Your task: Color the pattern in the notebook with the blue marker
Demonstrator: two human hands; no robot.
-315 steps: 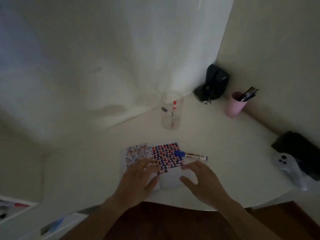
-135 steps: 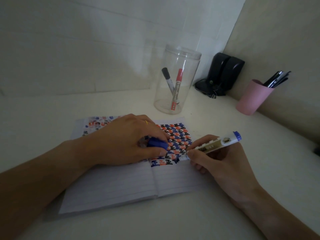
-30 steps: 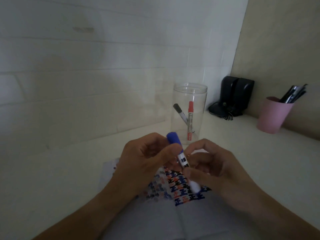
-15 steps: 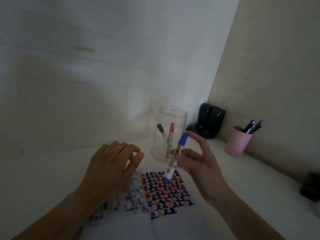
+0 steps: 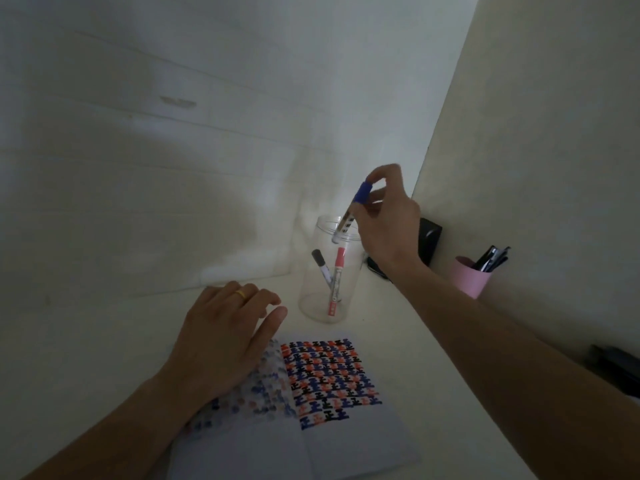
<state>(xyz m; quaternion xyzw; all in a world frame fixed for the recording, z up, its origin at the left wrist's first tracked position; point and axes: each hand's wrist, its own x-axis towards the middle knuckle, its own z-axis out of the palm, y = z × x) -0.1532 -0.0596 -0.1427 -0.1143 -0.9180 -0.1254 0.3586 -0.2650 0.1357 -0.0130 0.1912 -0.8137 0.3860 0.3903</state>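
Head view: the right hand pinches the capped blue marker over the clear plastic jar, putting it away, while the left hand rests loosely spread on the open patterned notebook nearby; next, a straight drop.

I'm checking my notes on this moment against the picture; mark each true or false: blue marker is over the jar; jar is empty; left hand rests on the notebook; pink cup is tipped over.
1. The right hand holds the blue marker over the clear jar: true.
2. The jar is empty: false, it holds a red marker and a black marker.
3. The left hand rests on the notebook: true.
4. The pink cup is tipped over: false, it stands upright with pens in it.
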